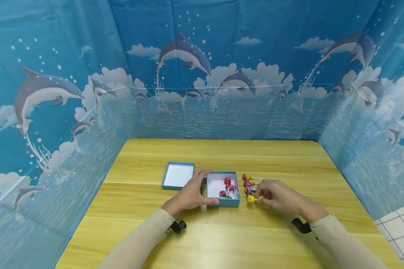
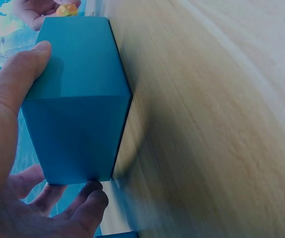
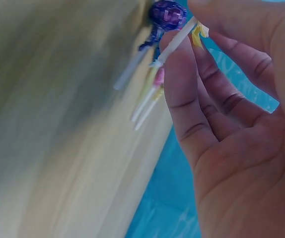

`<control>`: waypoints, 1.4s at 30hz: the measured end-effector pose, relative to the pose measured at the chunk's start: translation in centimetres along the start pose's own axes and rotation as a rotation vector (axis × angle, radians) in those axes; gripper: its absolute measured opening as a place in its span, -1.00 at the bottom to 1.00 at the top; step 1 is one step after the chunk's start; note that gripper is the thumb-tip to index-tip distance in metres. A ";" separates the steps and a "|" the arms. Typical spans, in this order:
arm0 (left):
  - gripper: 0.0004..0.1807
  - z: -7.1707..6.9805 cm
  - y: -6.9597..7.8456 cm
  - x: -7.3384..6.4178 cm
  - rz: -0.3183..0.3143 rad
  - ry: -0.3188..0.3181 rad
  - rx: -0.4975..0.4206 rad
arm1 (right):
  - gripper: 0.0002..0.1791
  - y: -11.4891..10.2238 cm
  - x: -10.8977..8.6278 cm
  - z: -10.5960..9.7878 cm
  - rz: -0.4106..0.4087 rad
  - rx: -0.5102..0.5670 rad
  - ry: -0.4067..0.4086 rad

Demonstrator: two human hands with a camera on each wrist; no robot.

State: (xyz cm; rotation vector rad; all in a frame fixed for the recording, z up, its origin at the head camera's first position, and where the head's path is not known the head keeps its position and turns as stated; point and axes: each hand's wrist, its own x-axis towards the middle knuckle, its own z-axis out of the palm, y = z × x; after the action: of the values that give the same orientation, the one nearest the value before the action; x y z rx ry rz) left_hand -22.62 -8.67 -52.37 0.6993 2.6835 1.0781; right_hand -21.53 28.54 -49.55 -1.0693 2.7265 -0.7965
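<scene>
A blue box [image 1: 228, 203] with a white inside holds several wrapped lollipops, among them a red one [image 1: 227, 181] and a pink one [image 1: 232, 188]. My left hand [image 1: 190, 192] grips the box from its left, thumb at the front wall and fingers at the back. In the left wrist view the box [image 2: 78, 59] fills the span of that hand. To the right of the box, my right hand [image 1: 281, 194] pinches a yellow lollipop [image 1: 250, 198] by its stick. Beyond it lie a blue lollipop [image 1: 248, 190], a pink-purple one [image 1: 247, 183] and a red-yellow one [image 1: 245, 177] in a column.
A shallow blue lid [image 1: 178, 175], white inside, lies left of the box. Everything stands on a yellow wooden table [image 1: 202, 239]. A dolphin-printed blue curtain [image 1: 215, 119] encloses its back and sides, and white tiles [image 1: 398, 228] show at lower right.
</scene>
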 end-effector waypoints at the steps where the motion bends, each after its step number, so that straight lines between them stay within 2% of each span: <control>1: 0.31 0.0 0.0 0.0 0.001 -0.001 -0.003 | -0.85 0.1 0.0 0.2 0.002 -0.002 -0.005; 5: 0.30 -0.1 0.2 0.1 0.013 0.007 0.003 | -0.84 0.5 -0.2 0.7 0.013 -0.008 -0.016; 18: 0.31 -0.1 0.0 0.1 0.017 0.022 0.012 | -0.86 1.1 -0.4 1.4 -0.030 0.007 -0.019; 32: 0.31 0.0 -0.2 0.2 0.019 0.021 0.015 | -0.86 1.1 -0.5 1.5 -0.018 -0.009 -0.016; 42: 0.30 0.2 -0.3 0.1 0.008 0.021 0.013 | -0.92 0.7 -0.2 1.2 0.028 -0.017 0.002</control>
State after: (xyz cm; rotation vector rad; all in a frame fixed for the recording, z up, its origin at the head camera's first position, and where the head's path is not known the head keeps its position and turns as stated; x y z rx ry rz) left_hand -22.70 -8.70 -52.67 0.7054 2.7097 1.0764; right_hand -21.46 28.59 -51.00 -1.0309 2.7486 -0.7728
